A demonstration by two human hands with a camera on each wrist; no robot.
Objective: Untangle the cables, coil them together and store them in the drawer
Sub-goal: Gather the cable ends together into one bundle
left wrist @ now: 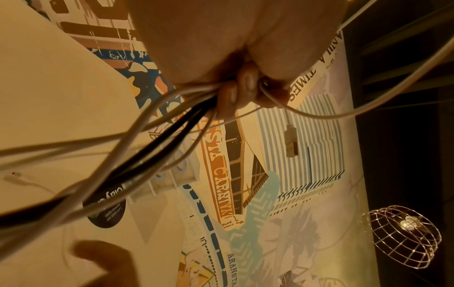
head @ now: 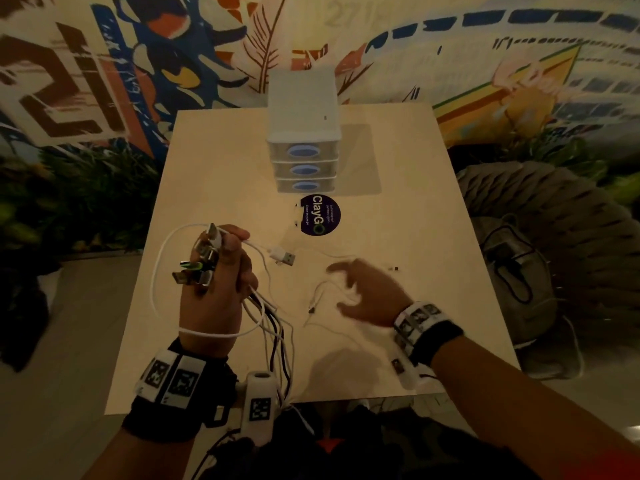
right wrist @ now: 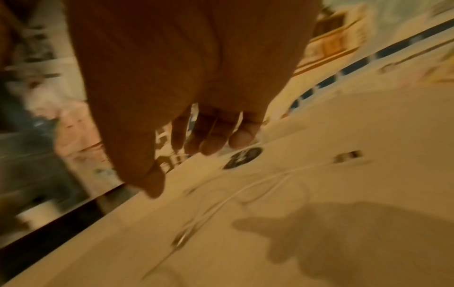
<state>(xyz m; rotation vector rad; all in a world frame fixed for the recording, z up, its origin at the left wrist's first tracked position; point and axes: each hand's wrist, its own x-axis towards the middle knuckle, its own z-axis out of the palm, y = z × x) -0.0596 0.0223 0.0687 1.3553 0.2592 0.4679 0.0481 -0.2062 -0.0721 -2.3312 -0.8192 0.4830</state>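
My left hand [head: 214, 282] is raised over the table's left side and grips a bundle of white and black cables [head: 273, 327], their plug ends [head: 201, 265] sticking out above the fist. One white USB plug [head: 284, 257] juts to the right. In the left wrist view the curled fingers [left wrist: 236, 91] clamp the cables [left wrist: 152, 147], which trail toward the table's near edge. My right hand [head: 367, 292] hovers with fingers spread above a thin white cable [head: 320, 292] lying on the table; it holds nothing. The right wrist view is blurred and shows that thin white cable [right wrist: 248, 188] below the fingers [right wrist: 216, 139].
A small white drawer unit [head: 303, 140] with three shut drawers and blue handles stands at the table's far middle. A dark round sticker [head: 320, 215] lies in front of it. A small dark connector [head: 393, 268] lies to the right. Grey seating [head: 540, 258] borders the pale table [head: 398, 168].
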